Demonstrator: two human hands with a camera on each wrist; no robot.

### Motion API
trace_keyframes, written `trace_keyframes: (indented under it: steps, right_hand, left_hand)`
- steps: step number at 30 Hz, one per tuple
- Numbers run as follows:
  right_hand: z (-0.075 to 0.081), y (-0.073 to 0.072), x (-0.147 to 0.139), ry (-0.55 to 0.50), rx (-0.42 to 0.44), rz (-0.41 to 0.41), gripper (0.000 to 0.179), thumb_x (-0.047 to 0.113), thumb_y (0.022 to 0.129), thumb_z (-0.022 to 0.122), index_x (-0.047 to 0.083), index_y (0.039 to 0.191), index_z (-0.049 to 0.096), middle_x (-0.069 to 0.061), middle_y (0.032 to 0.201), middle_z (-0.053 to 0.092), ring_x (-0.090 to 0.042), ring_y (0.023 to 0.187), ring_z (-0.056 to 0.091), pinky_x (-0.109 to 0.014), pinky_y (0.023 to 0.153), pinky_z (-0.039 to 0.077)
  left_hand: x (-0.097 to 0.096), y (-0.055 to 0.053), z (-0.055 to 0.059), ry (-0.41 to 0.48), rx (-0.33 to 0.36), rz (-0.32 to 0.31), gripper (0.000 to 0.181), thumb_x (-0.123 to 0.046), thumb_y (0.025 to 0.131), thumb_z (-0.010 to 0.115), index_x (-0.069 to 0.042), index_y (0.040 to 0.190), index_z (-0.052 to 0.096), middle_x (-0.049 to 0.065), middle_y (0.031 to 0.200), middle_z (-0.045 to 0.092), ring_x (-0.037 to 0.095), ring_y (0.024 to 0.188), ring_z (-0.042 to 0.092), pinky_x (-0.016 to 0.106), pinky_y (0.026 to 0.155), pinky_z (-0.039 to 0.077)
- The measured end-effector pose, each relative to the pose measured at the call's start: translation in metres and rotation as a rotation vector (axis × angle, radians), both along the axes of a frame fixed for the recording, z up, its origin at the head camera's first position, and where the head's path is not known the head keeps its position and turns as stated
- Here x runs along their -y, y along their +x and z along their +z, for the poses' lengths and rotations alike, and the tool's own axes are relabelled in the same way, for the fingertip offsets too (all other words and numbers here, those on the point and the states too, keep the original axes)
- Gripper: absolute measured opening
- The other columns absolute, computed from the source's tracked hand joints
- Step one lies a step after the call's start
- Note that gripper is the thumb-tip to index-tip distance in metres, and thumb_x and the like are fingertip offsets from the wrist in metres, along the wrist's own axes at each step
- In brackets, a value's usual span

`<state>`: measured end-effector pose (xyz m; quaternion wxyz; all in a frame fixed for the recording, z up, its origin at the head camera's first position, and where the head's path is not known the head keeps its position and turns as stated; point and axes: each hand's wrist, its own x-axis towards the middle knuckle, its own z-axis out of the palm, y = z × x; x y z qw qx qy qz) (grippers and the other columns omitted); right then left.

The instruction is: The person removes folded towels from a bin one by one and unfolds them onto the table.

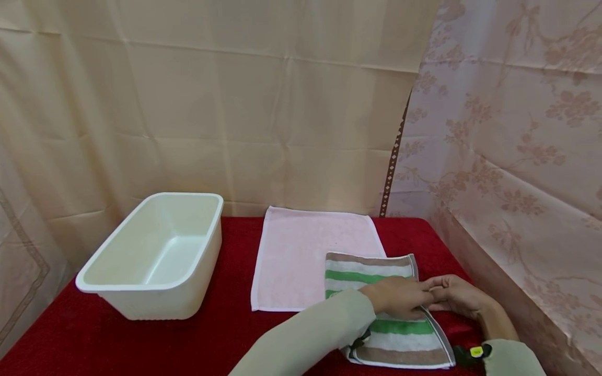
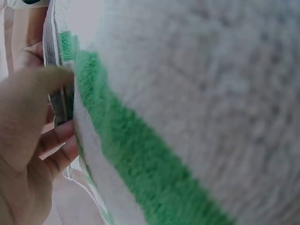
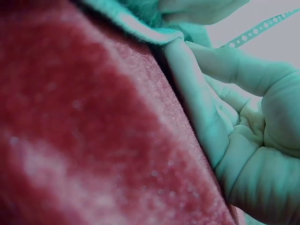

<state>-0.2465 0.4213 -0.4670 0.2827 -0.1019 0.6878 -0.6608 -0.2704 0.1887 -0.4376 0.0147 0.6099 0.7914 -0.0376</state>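
Observation:
A striped towel (image 1: 400, 356) in green, white and brown lies at the right front, overlapping the near right corner of a flat pink towel (image 1: 301, 261). My left hand (image 1: 397, 297) reaches across the striped towel and pinches its right edge; the left wrist view shows the thumb and fingers (image 2: 61, 143) at that edge. Close beside it, my right hand (image 1: 456, 297) holds the same edge. In the right wrist view the right thumb and index finger (image 3: 190, 89) meet at the hem, low against the red cloth. The towel's underside is mostly hidden.
An off-white plastic basin (image 1: 197, 282) stands on the left of the table. Red cloth (image 1: 235, 334) covers the tabletop. A beige curtain (image 1: 254, 104) hangs behind, and a floral pink curtain (image 1: 531, 156) runs along the right side.

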Motion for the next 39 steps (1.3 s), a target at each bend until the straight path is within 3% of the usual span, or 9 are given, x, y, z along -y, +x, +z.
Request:
trace_keyframes:
  steps: [3,8,13,21,24,30,39]
  right_hand:
    - [-0.001,-0.002,0.001,-0.001,0.001,-0.001,0.028,0.001,0.104,0.049,0.009,0.116,0.072,-0.003,0.114,0.074,-0.016,0.102,0.071,-0.035,0.087,0.058]
    - [-0.001,-0.004,0.003,0.026,0.010,-0.024,0.024,0.000,0.103,0.050,0.008,0.112,0.071,-0.001,0.109,0.074,-0.014,0.097,0.071,-0.034,0.086,0.059]
    - [0.001,-0.005,0.003,0.061,0.010,-0.037,0.023,0.003,0.103,0.050,0.006,0.114,0.070,-0.002,0.107,0.073,-0.014,0.096,0.071,-0.035,0.086,0.059]
    - [0.003,-0.005,0.005,0.083,0.013,-0.050,0.020,0.004,0.104,0.051,0.000,0.115,0.067,-0.005,0.106,0.073,-0.016,0.097,0.071,-0.036,0.086,0.059]
    - [0.004,-0.005,0.005,0.068,0.017,-0.046,0.022,0.004,0.104,0.050,-0.002,0.117,0.067,-0.007,0.107,0.074,-0.018,0.098,0.072,-0.037,0.087,0.059]
    - [0.004,-0.002,0.006,0.066,0.032,-0.056,0.023,0.004,0.104,0.051,-0.003,0.119,0.068,-0.008,0.108,0.074,-0.019,0.097,0.072,-0.038,0.088,0.058]
    - [-0.002,-0.002,0.006,0.069,0.036,-0.080,0.023,0.002,0.104,0.052,-0.006,0.120,0.066,-0.011,0.109,0.074,-0.022,0.097,0.073,-0.040,0.087,0.058]
  left_hand:
    - [0.004,-0.004,0.002,0.038,0.052,-0.007,0.022,-0.039,0.102,0.060,-0.029,0.121,0.065,-0.017,0.115,0.056,-0.004,0.100,0.051,0.010,0.086,0.041]
    - [0.016,-0.008,0.011,0.083,0.103,0.006,0.021,-0.038,0.099,0.062,-0.027,0.116,0.067,-0.015,0.103,0.054,-0.004,0.092,0.048,0.009,0.079,0.039]
    - [0.027,-0.010,0.018,0.140,0.030,-0.050,0.024,-0.038,0.100,0.061,-0.024,0.118,0.068,-0.013,0.098,0.053,-0.003,0.087,0.046,0.009,0.077,0.039]
    - [0.056,-0.009,0.031,0.227,-0.111,-0.114,0.018,-0.039,0.098,0.062,-0.023,0.102,0.068,-0.011,0.095,0.054,0.001,0.087,0.048,0.012,0.082,0.040]
    - [0.069,-0.007,0.038,0.235,-0.118,-0.112,0.019,-0.040,0.098,0.062,-0.022,0.103,0.068,-0.011,0.095,0.055,0.001,0.088,0.048,0.012,0.082,0.040]
    - [0.096,-0.007,0.042,0.233,-0.109,-0.129,0.020,-0.039,0.100,0.060,-0.021,0.104,0.067,-0.009,0.105,0.058,0.003,0.096,0.050,0.015,0.090,0.042]
    - [0.138,-0.005,0.046,0.201,-0.212,-0.151,0.030,-0.040,0.102,0.054,-0.018,0.115,0.069,-0.004,0.112,0.062,0.010,0.102,0.055,0.020,0.094,0.044]
